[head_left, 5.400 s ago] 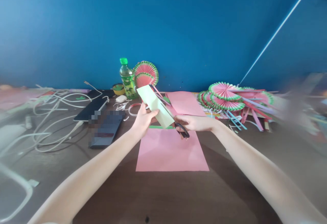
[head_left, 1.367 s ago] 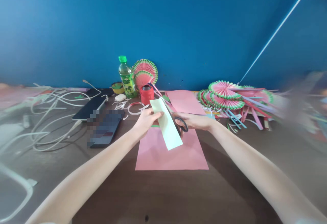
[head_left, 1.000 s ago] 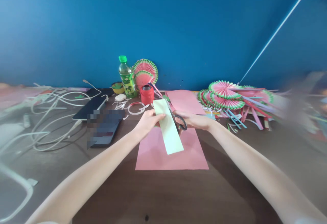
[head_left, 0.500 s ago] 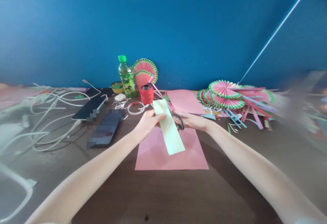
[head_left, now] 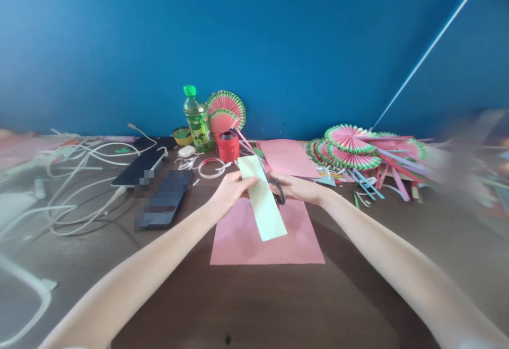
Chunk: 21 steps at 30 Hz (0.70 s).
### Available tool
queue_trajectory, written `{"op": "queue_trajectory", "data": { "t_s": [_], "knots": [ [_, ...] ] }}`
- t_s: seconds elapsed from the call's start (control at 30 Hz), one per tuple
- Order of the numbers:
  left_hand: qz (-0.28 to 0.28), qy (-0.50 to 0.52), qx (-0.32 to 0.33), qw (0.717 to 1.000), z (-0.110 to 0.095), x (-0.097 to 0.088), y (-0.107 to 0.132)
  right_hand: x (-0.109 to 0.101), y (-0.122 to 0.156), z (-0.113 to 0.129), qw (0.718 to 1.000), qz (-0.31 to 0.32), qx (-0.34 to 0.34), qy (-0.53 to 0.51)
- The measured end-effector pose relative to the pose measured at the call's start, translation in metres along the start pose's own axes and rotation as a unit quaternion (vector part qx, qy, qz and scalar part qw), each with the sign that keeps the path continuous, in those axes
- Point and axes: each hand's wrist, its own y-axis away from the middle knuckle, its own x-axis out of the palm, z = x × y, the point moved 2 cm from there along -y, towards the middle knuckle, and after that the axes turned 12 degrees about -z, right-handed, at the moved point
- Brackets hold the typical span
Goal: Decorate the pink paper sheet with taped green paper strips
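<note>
My left hand pinches a pale green paper strip near its upper half, thumb on top and fingers behind. The strip slants down to the right, held above a pink paper sheet on the table. On the right side of the strip, my right hand is closed around a pair of scissors with dark handles. The blades lie close along the strip's right edge and are mostly hidden, so I cannot tell whether they touch the paper.
Behind my hands stand a red container, a green-capped bottle and a pleated paper fan. More pink sheets and several pleated fans lie at back right. To the left are a phone, a dark tablet-like device and white cables.
Both hands stay in nearly the same place. The scissor handles have shifted very slightly, and the lower end of the strip has moved a touch to the left.
</note>
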Motion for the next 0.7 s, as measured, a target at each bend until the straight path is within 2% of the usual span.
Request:
{"op": "queue_trajectory", "data": {
  "t_s": [0.7],
  "knots": [
    [0.014, 0.018, -0.025, 0.999, 0.0077, -0.0024, -0.0054, -0.0056, -0.0041, -0.0078, 1.000, 0.003, 0.002, -0.001]
  ]
}}
